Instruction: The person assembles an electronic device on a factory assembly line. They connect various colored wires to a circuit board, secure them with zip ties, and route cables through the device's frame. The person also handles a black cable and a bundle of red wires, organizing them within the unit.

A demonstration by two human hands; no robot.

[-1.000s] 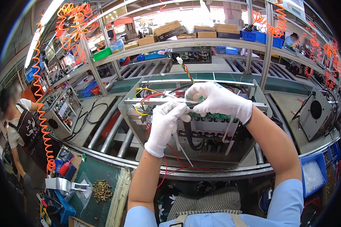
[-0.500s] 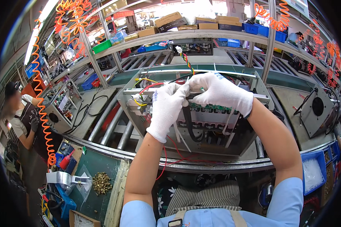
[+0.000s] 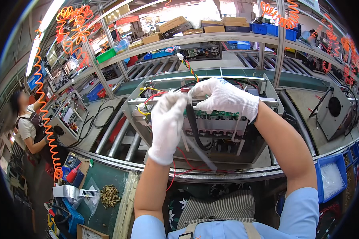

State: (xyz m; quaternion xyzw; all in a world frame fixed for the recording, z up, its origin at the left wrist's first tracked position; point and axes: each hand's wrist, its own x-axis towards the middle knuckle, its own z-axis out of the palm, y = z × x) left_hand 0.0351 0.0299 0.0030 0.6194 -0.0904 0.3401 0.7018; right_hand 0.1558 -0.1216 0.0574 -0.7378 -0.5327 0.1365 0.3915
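An open metal equipment chassis [image 3: 263, 89] stands before me, with green circuit boards [image 3: 223, 116] inside. Both my hands wear white knit gloves and meet above its near edge. My right hand [image 3: 227, 98] pinches the top of a thick black cable [image 3: 193, 125] that bends down the front. Close beside it, my left hand [image 3: 165, 125] is closed, its fingertips smeared by motion. A thin white cable tie [image 3: 203, 157] slants down from that hand, blurred at its free end. Red and yellow wires [image 3: 153, 95] lie left of the fingers. A multicoloured wire bundle with a white plug [image 3: 180, 57] rises behind.
Metal rollers [image 3: 119, 135] run under the chassis. Brass screws [image 3: 110, 196] lie on the green bench at lower left. A blue bin [image 3: 331, 177] holds white strips at right. A co-worker [image 3: 32, 127] stands left beside another chassis [image 3: 68, 123]. Orange coiled hoses [image 3: 44, 107] hang nearby.
My left hand has drawn slightly left and down from the right, and the white strip has swung outward. My right hand keeps its pinch. The whole view has shifted a little; the co-worker has changed posture.
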